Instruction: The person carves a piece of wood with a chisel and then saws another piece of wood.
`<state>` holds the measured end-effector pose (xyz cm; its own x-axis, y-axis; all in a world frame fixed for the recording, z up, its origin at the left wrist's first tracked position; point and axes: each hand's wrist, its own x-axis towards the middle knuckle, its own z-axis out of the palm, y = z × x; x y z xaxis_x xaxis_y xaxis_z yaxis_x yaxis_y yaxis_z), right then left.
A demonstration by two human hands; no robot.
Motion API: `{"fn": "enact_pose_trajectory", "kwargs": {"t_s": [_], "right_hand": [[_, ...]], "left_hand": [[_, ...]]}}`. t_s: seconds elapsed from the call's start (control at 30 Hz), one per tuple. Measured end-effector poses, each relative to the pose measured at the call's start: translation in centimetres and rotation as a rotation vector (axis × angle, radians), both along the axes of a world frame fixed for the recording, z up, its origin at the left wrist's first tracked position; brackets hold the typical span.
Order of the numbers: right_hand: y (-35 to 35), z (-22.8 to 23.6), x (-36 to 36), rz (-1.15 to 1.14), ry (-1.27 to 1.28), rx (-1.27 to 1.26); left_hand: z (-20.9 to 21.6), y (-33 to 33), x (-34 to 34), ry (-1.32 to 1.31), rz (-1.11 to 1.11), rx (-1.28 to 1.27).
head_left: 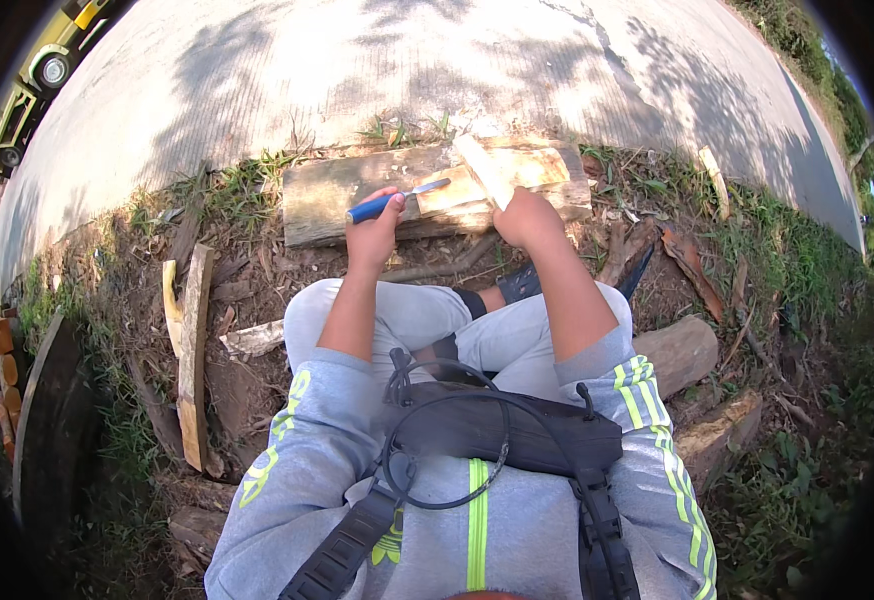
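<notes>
Beyond a grassy verge, the sunlit road [407, 100] spans the upper field, and at its near edge lies a weathered plank [325, 192] bearing a flat, pale wood piece [537, 166] on its right half. Across this piece slants a pale wood strip [483, 168], its near end in the right hand [529, 218], whose fingers are curled with their tips hidden, so their exact grip cannot be told. The left hand [375, 228] closes its fingers and thumb around a blue-handled tool [365, 210], the metal blade pointing toward the strip.
</notes>
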<state>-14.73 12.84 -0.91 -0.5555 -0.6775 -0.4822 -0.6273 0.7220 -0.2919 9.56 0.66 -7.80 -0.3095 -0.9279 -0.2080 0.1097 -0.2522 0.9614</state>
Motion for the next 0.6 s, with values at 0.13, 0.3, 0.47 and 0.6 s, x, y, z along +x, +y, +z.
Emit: {"fn": "enact_pose_trajectory", "kwargs": {"t_s": [0.13, 0.3, 0.47, 0.6], "right_hand": [[-1.5, -2.0, -0.6, -0.246, -0.063, -0.341], [4.4, -1.5, -1.4, -0.273, -0.251, -0.488], [10.8, -6.0, -1.2, -0.318, -0.291, -0.405], [10.8, -7.2, 0.4, -0.321, -0.184, -0.413]], "left_hand": [[0.0, 0.5, 0.1, -0.054, -0.043, -0.026], [0.0, 1.0, 0.1, -0.061, -0.039, -0.073], [2.5, 0.4, -2.2, -0.208, -0.109, -0.298], [4.6, -1.1, -5.4, -0.331, -0.126, -0.439]]}}
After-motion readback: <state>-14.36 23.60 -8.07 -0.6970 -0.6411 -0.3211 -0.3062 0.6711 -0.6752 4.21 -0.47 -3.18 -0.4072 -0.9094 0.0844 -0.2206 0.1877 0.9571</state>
